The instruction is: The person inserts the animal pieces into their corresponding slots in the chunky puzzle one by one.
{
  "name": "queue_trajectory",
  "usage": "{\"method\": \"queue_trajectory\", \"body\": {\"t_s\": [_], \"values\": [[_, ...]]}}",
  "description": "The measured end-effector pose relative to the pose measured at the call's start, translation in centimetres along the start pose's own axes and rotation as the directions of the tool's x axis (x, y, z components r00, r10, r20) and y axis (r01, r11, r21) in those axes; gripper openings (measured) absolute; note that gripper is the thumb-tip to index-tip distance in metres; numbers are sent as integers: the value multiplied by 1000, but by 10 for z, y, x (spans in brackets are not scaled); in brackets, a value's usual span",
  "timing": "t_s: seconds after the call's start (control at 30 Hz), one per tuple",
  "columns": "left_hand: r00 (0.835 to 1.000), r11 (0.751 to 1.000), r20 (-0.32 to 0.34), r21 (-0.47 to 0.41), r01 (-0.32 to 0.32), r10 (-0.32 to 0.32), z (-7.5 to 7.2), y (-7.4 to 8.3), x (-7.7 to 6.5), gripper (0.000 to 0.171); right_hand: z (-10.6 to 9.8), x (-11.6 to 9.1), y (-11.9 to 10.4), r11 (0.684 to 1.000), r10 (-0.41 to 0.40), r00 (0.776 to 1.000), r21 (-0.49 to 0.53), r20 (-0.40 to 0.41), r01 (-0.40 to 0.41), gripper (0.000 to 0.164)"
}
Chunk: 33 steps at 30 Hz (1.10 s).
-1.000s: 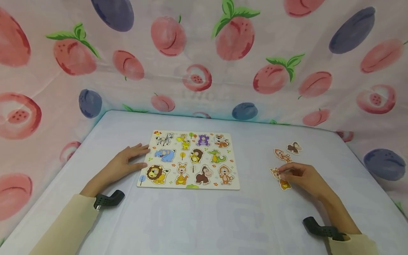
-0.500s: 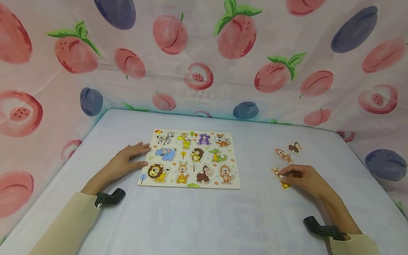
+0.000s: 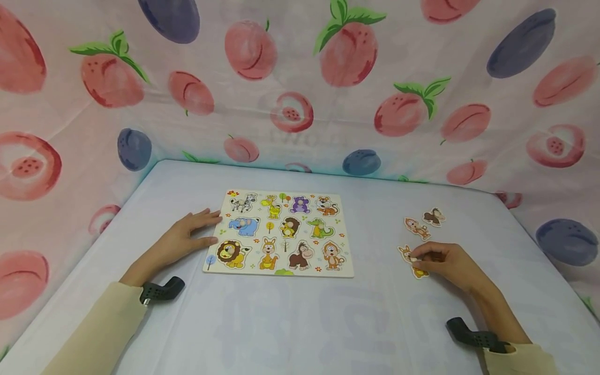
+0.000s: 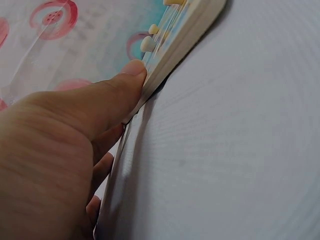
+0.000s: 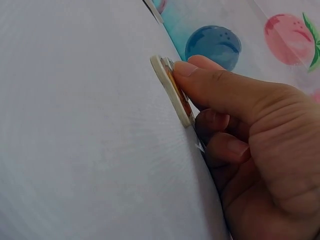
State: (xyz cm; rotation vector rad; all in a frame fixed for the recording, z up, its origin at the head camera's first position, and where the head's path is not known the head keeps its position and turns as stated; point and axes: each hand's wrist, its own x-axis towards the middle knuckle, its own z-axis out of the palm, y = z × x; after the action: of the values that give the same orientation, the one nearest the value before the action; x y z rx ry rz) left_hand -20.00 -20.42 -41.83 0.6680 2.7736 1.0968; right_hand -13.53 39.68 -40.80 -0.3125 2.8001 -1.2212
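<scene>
My left hand rests at the left edge of a wooden animal puzzle board, thumb and relaxed fingers touching its side. Small knobs rise from some of the animals in the left wrist view. Off to the right, my right hand pinches a kangaroo puzzle piece between thumb and fingertips, low at the tabletop; the middle of the piece is hidden behind the fingers. On the board, kangaroo, gorilla and monkey pictures show in the bottom row beside a lion.
Just beyond the right hand lie a monkey puzzle piece and a gorilla puzzle piece. A white cloth covers the table. Behind it hangs a fruit-patterned curtain. Each wrist wears a black camera mount.
</scene>
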Motion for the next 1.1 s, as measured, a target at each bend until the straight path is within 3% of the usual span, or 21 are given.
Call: {"method": "queue_trajectory", "body": {"t_s": [0.7, 1.1], "values": [[1000, 1000, 2, 8, 2, -2, -1, 3, 0, 60, 1, 0, -3, 998, 38, 999, -48, -11, -38, 18], [1000, 1000, 4, 9, -4, 4, -1, 3, 0, 60, 2, 0, -7, 996, 25, 998, -83, -60, -30, 17]]}}
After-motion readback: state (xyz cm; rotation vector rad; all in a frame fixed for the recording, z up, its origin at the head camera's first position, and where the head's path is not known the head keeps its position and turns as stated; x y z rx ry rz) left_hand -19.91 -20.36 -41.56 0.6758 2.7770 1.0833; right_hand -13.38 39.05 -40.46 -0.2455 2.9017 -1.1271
